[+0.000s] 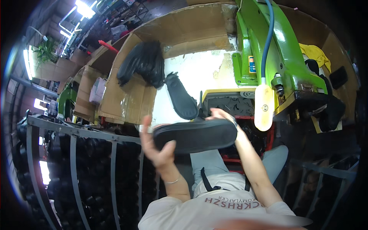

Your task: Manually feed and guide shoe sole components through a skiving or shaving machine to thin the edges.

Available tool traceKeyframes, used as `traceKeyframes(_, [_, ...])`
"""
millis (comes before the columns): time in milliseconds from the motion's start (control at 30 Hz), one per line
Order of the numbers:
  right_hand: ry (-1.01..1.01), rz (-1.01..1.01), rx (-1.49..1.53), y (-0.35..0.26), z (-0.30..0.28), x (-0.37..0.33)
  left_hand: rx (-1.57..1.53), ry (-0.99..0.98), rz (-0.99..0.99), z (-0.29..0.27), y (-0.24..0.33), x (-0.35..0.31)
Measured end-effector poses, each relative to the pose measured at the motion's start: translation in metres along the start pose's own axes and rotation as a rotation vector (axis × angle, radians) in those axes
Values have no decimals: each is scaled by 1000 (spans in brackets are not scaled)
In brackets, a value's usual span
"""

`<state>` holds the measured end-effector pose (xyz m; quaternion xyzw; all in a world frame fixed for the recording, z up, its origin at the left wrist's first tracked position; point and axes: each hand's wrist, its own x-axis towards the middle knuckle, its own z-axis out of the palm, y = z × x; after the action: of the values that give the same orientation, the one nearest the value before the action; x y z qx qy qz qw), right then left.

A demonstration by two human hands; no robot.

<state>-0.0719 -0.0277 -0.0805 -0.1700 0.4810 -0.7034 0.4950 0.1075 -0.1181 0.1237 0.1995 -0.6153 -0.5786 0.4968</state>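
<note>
The left hand (pixel 158 154) is wide open, its thumb over one end of a long black shoe sole (pixel 197 137). The right hand (pixel 223 114) is partly hidden behind the other end; I cannot tell how closed it is. The sole looks smooth, with round ends, by the white worktop's (pixel 199 71) front edge. A dark slipper (pixel 179 96) lies near the front left corner.

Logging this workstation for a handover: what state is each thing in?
Black sole: held up crosswise
Left hand: fingers spread, at sole's left end
Right hand: partly hidden, grip unclear
Second sole: lying on white tabletop
Green machine: running or not, unclear
Yellow cloth: crumpled
Ceiling lights: lit
</note>
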Motion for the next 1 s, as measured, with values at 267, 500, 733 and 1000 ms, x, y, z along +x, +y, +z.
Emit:
traceKeyframes(267, [101,-50,123,24,-54,-212,-261,-482,-352,98,-88,-69])
traceKeyframes(500, [465,-16,228,62,-26,-251,-214,-861,-703,160,-103,-106])
traceKeyframes(733, [472,-158,392,42,-13,-267,24,-817,-497,154,-111,-103])
traceKeyframes(1000, [946,-539,288,-25,-73,-291,77,-790,-273,146,-129,-102])
